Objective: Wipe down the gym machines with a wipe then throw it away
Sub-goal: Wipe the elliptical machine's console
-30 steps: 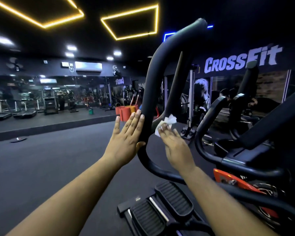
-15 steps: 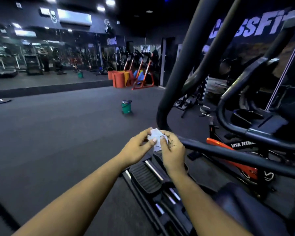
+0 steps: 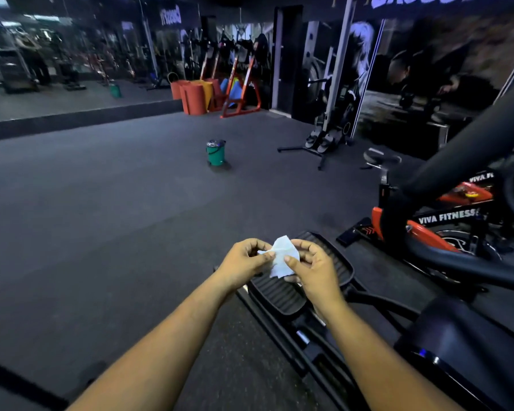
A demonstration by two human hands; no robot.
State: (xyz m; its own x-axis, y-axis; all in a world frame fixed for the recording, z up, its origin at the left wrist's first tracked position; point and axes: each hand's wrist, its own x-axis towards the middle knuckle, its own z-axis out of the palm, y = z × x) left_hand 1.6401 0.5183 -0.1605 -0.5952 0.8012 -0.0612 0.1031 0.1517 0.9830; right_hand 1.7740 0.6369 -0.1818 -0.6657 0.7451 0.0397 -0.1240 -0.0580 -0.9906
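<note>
While both hands [image 3: 244, 262] [image 3: 315, 269] pinch wipe [image 3: 282, 258], fingers now spread it wider (bin [image 3: 215, 152] nearer)

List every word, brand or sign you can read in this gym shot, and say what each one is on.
"VIVA FITNESS": white letters on the black frame bar of the orange and black exercise bike.
"VIVA FI", cut off: on a second bar higher on the machines.
Large white wall sign at top right: cropped by the frame edge, unreadable.
Mirrored sign in the reflection: reversed and blurred, unreadable.
The wipe and the green bin show no text.
</note>
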